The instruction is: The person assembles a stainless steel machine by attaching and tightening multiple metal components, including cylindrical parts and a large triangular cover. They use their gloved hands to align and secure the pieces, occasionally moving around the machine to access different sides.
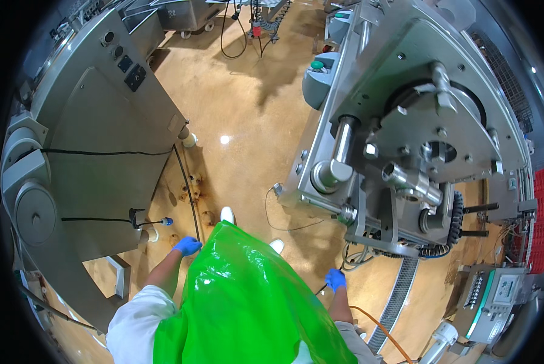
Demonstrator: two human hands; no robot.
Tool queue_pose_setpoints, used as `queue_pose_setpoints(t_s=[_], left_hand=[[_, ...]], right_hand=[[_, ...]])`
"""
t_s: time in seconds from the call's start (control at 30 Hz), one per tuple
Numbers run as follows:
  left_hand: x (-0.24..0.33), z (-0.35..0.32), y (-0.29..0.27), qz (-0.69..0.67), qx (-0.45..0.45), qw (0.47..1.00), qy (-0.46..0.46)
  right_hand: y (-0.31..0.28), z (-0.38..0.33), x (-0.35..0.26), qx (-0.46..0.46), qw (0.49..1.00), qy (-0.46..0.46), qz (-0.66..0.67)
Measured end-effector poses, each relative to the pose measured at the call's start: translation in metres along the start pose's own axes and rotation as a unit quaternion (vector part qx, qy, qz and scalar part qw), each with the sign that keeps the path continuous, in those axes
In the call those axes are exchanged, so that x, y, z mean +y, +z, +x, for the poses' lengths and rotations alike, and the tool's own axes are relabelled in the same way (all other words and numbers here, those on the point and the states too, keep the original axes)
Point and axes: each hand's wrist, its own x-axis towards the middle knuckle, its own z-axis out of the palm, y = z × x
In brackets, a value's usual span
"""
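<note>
Below, both hands (blue gloves) hang loosely curled, empty: left [187, 246], right [335, 279], flanking glossy green apron [248, 297].

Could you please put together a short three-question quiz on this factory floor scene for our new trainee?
1. True or false: the left hand holds a tool.
2. What colour is the apron the person wears? A) red B) green C) white
3. Fill in: on the floor, the steel machine stands on the person's ____ side.

Key: 1 false, the gloved hand is empty, as is the right hand. 2 B. 3 right.
</note>
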Motion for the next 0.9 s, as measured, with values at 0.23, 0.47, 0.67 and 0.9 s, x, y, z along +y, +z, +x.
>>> queue_pose_setpoints(t_s=[0.23, 0.47, 0.67, 0.9], left_hand=[[-0.029, 0.04, -0.048, -0.097, -0.053, 0.984, -0.143], [-0.041, 0.207, -0.146, 0.079, -0.067, 0.994, 0.026], [0.111, 0.31, -0.345, 0.033, 0.021, 0.988, 0.152], [0.184, 0.382, -0.464, 0.074, 0.024, 0.975, 0.209]], right_hand=[[0.074, 0.023, -0.104, 0.038, 0.991, -0.112, -0.055], [0.181, -0.012, -0.134, 0.031, 0.997, 0.033, -0.064], [0.277, -0.006, -0.149, 0.044, 0.993, 0.094, -0.052], [0.39, 0.068, -0.288, 0.01, 0.996, 0.067, -0.058]])
